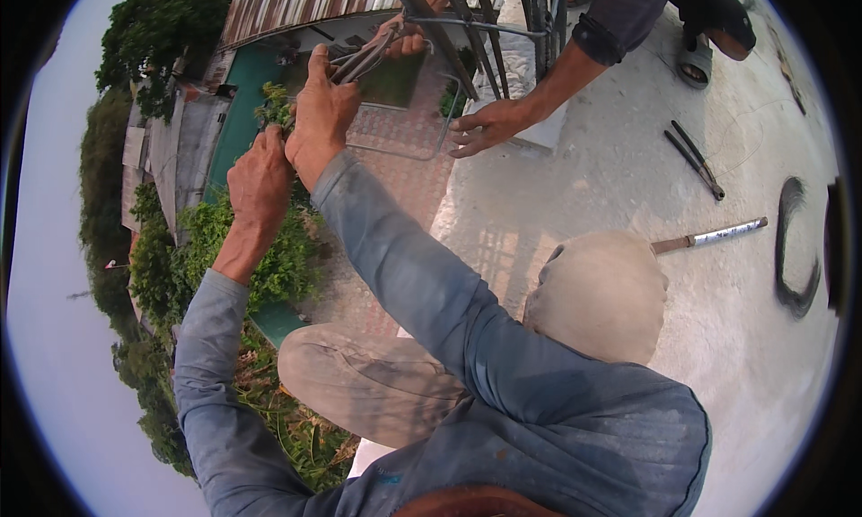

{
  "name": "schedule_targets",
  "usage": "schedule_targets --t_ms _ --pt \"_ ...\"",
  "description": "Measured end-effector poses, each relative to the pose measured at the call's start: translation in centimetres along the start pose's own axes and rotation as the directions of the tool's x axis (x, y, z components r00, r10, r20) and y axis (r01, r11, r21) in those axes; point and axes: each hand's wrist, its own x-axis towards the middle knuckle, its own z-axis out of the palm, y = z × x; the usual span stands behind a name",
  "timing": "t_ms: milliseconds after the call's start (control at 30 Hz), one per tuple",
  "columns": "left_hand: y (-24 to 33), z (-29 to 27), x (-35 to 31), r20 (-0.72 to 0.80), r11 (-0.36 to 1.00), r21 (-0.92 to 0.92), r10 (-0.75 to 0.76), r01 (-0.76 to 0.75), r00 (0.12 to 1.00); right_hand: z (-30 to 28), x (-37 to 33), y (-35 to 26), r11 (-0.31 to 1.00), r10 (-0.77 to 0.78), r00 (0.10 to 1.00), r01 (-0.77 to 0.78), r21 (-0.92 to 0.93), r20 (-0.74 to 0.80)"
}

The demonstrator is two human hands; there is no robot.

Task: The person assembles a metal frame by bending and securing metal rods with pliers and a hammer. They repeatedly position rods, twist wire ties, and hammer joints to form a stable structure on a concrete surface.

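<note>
Both my arms reach out to the upper left, over the edge of the concrete slab. My right hand (pixel 325 113) is closed, thumb up, round the near end of a small bundle of steel bars (pixel 366 61). Just below it, my left hand (pixel 259 183) is closed against my right wrist; whatever it grips is hidden. A co-worker's hand (pixel 411 43) is at the far end of the bars. Another hand (pixel 489 127), from a dark sleeve, hangs with fingers spread beside the upright rebar column (pixel 485 46). A thin bent metal frame (pixel 442 135) hangs below the bars.
Black-handled pincers (pixel 695 161) and a tool with a silver grip (pixel 725 232) lie on the slab (pixel 611 176) at right, near a coil of black wire (pixel 781 266). A sandalled foot (pixel 694 66) stands behind. Beyond the slab's edge, brick paving (pixel 395 189) lies far below.
</note>
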Motion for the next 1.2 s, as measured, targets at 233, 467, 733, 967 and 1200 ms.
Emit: schedule_targets --t_ms 233,467,733,967,1200 --pt "-2.0 -7.9 3.7 0.559 0.903 -0.413 0.148 0.120 0.816 -2.0 2.0 1.3 0.943 0.068 0.912 -0.191 0.273 0.404" --pt "-0.4 -5.9 5.6 0.817 0.710 -0.479 0.146 0.516 0.558 -3.5 2.3 0.2 0.884 0.118 0.769 -0.370 0.287 0.628" --pt "-1.5 0.9 3.5 0.137 0.987 -0.157 0.044 -0.022 0.990 -0.2 2.3 1.2 1.000 -0.026 0.998 0.026 0.000 0.054" --pt "-1.8 0.8 3.5 0.308 0.927 -0.371 0.060 0.062 0.949 -2.9 4.3 0.7 0.995 0.078 0.913 -0.096 0.024 0.401" --pt "-3.8 -2.4 6.9 0.698 0.356 -0.714 0.292 0.603 0.654 -4.0 4.2 0.5 0.998 0.017 0.853 -0.045 0.042 0.522"
